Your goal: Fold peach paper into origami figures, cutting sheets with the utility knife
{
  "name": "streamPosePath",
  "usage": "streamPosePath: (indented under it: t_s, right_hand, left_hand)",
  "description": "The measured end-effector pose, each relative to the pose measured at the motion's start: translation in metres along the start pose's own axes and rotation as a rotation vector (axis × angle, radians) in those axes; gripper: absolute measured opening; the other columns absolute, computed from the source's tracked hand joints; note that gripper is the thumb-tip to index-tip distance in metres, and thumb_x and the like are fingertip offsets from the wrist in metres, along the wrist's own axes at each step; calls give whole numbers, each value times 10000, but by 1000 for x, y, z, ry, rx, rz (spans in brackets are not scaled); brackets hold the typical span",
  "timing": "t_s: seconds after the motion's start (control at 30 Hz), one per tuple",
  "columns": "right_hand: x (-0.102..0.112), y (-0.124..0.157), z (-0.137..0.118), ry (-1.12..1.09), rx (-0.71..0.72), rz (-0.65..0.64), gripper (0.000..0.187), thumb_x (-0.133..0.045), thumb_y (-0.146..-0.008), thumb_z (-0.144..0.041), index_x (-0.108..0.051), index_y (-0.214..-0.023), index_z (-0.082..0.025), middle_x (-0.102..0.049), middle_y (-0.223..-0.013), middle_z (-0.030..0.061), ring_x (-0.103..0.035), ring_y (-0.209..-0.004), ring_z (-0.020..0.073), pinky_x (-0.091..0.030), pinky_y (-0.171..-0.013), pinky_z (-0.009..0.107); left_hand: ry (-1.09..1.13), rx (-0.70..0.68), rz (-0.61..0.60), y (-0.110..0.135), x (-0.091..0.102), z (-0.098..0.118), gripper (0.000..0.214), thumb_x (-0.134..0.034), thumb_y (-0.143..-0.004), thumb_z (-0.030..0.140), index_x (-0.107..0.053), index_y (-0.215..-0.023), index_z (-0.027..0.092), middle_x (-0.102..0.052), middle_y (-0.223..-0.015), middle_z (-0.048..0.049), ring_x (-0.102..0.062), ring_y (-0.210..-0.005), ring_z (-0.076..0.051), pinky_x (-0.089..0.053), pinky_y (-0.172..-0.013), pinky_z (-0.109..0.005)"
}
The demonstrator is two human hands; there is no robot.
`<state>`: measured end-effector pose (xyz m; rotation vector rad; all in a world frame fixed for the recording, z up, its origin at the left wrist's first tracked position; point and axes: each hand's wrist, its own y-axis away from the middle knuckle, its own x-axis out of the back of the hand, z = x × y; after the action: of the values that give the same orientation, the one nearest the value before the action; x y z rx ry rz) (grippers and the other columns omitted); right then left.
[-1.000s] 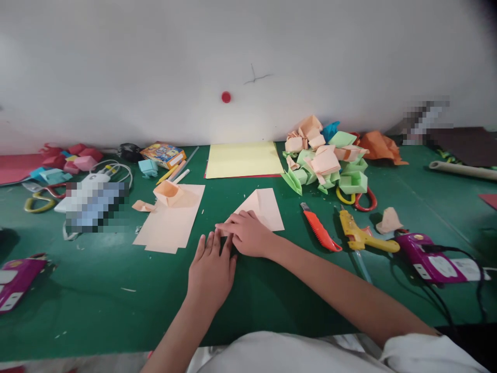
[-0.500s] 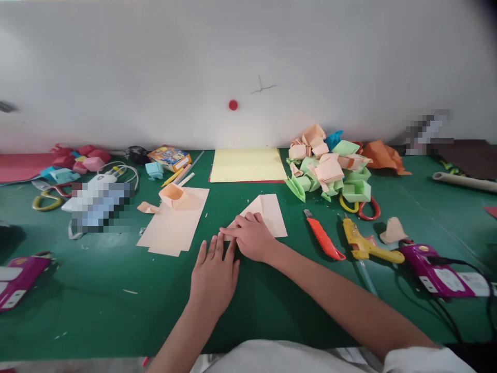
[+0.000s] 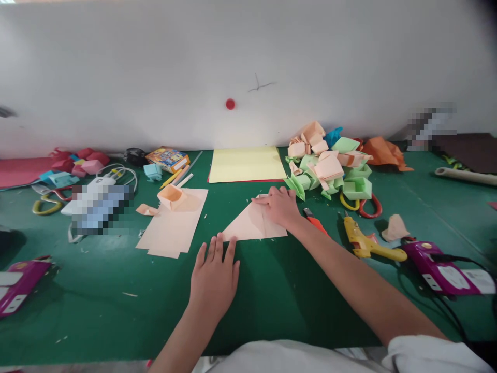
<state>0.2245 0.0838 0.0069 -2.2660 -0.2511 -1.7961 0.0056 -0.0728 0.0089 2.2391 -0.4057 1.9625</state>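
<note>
Head view: my right hand [image 3: 281,206] has moved to the folded sheet's top, crease apparently pressed; both grips relaxed, clasping nothing, left hand [image 3: 213,280] at the lower-left corner of the folded sheet [image 3: 245,224].

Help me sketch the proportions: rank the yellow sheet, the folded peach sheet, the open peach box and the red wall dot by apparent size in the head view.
1. Yellow sheet
2. Folded peach sheet, partly covered by the right hand
3. Open peach box
4. Red wall dot
</note>
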Motion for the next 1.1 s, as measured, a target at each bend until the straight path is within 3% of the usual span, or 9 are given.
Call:
streamPosePath:
  t_s: [0.13, 0.53, 0.93, 1.1]
  right_hand:
    - [0, -9, 9, 0, -37, 50, 382, -435, -1037, -309, -716, -1222, -490, -575, -954, 88, -445, -907, 284, -283, -866, 452]
    - [-18, -9, -3, 30, -92, 267, 347, -479, -1014, -256, -819, -1044, -319, -648, -998, 76, -415, -910, 250, -200, -840, 435]
    - [-22, -10, 1, 65, -69, 264, 356, -460, -1009, -239, -801, -1093, -296, -651, -1037, 86, -459, -910, 253, -231, -842, 427]
    - [-16, -6, -5, 118, 44, 203, 394, -410, -1001, -184, -753, -1192, -217, -665, -1103, 122, -490, -987, 280, -241, -923, 453]
  left_hand:
    - [-13, -2, -9, 0, 1, 0, 543, -321, -1028, 322, -466, -1530, 175, -479, -1540, -184, -485, -1415, -338, -380, -1158, -540]
    - [5, -4, -1, 1, 1, 0, 530, -359, -1027, 304, -469, -1527, 165, -462, -1546, -193, -472, -1425, -337, -370, -1166, -545]
    - [60, -3, 4, 0, 2, -1, 525, -372, -1030, 311, -475, -1522, 157, -473, -1540, -201, -474, -1422, -349, -325, -1185, -552]
    - [133, -8, 13, 7, 15, 3, 478, -402, -1024, 306, -556, -1458, 176, -534, -1500, -187, -523, -1378, -338, -244, -1205, -597]
